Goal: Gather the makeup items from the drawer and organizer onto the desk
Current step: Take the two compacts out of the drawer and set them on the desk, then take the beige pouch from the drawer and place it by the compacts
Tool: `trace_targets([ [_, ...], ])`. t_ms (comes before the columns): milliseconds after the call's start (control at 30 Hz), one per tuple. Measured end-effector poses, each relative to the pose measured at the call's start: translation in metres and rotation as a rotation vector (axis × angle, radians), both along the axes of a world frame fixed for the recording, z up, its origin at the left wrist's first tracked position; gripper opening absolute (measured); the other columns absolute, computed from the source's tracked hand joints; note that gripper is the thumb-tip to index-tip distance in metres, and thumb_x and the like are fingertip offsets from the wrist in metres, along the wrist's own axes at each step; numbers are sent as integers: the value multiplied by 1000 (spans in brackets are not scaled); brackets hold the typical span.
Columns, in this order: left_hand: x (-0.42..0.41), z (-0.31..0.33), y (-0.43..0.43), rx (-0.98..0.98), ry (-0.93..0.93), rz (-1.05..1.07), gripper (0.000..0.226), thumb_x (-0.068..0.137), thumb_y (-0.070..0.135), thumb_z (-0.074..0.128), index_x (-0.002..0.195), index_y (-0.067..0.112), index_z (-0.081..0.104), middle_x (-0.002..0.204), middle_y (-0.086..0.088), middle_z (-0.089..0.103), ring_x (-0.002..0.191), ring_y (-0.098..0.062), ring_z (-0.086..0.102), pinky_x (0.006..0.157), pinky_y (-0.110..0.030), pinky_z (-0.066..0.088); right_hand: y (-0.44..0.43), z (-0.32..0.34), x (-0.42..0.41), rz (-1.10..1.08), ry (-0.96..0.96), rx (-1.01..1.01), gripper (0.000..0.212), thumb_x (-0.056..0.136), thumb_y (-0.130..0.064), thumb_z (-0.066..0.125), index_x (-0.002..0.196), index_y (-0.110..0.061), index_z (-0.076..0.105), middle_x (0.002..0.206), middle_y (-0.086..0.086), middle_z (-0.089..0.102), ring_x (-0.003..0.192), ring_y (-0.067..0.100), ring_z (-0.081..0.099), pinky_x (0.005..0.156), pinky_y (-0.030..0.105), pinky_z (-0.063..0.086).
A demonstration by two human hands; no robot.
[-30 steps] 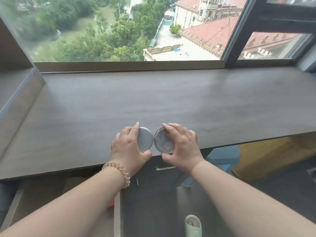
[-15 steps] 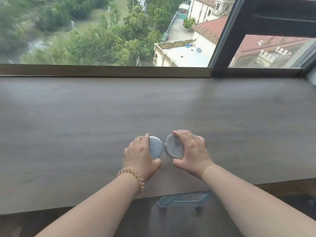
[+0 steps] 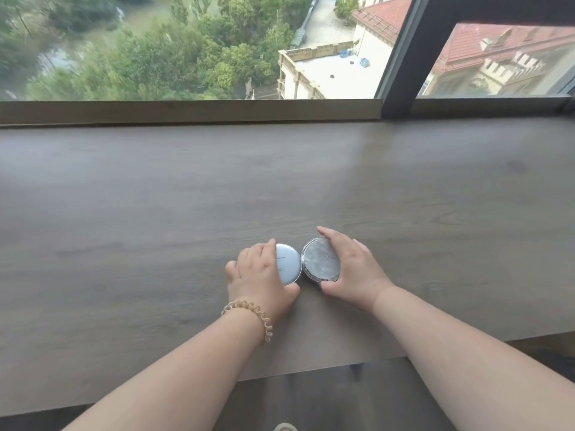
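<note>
Two round compacts sit side by side on the grey wood-grain counter, near its front edge, roughly at 6 o'clock of the surface. The rims look touching or just beside each other; cannot tell which.

Left hand lies over the pale blue compact, covering its 9 o'clock half. Fingers curl over the far-left rim, thumb at the near rim around 6 o'clock, so the case is pinched between thumb and fingers. Faint printed text shows on the lid, too small to read. A beige spiral hair tie rings the left wrist.

Right hand cups the silver compact from its 3 o'clock side. Index finger wraps the far rim at about 12 o'clock, thumb presses the near rim at about 5 o'clock; the remaining fingers sit close together behind it. The lid is shiny and mirror-like. Cannot tell whether this one lies fully flat or is tipped slightly toward the left.

Both forearms enter from the bottom of the view and cross the counter's front edge. A wooden sill runs along the back of the counter at 12 o'clock, with a window above it and a dark window frame post at about 1 o'clock. Trees and red-roofed buildings show through the glass.
</note>
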State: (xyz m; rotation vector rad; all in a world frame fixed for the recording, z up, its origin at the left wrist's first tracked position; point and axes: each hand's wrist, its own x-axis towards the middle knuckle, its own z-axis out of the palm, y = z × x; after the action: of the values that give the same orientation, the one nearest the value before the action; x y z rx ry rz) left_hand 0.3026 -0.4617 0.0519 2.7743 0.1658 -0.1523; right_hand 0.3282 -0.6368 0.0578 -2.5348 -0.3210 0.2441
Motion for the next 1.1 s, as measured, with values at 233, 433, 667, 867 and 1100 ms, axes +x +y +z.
trace_targets([
  [233, -1, -7, 3, 52, 33, 11, 84, 75, 51, 55, 145, 25, 19, 146, 8, 32, 138, -14, 21, 105, -36, 19, -1, -7, 6, 58, 89, 23, 98, 69, -19, 72, 147, -36, 13, 147, -11, 34, 136, 7, 29, 117, 32, 3],
  [433, -8, -4, 7, 11, 39, -3, 94, 76, 60, 54, 149, 24, 5, 159, 7, 7, 146, -12, 0, 110, -36, 14, 3, -13, -3, 51, -185, -11, 82, 67, -38, 64, 142, -31, 32, 150, -3, 34, 141, 16, 24, 117, 47, 11],
  [667, -40, 9, 69, -20, -106, 74, 82, 84, 63, 41, 149, 26, 6, 159, 7, 5, 146, -10, -1, 109, -32, 9, 84, -15, -20, 154, -470, 25, 50, 72, -33, 52, 122, -22, 52, 125, 2, 58, 119, 20, 50, 109, 46, 18],
  [867, -86, 19, 157, -3, -144, 206, 76, 87, 57, 42, 149, 26, 8, 159, 2, 7, 146, -14, 4, 111, -33, 9, 180, -8, -53, 302, -465, 84, 47, 74, -34, 51, 119, -20, 57, 126, 2, 59, 120, 18, 50, 110, 45, 17],
  [1100, -180, 21, 298, 23, -239, 270, 59, 81, 49, 41, 134, 22, 42, 141, 1, 47, 131, -17, 40, 104, -35, 27, 309, -11, -115, 471, -516, 90, 43, 76, -31, 50, 118, -21, 55, 125, 3, 60, 118, 19, 51, 111, 44, 18],
])
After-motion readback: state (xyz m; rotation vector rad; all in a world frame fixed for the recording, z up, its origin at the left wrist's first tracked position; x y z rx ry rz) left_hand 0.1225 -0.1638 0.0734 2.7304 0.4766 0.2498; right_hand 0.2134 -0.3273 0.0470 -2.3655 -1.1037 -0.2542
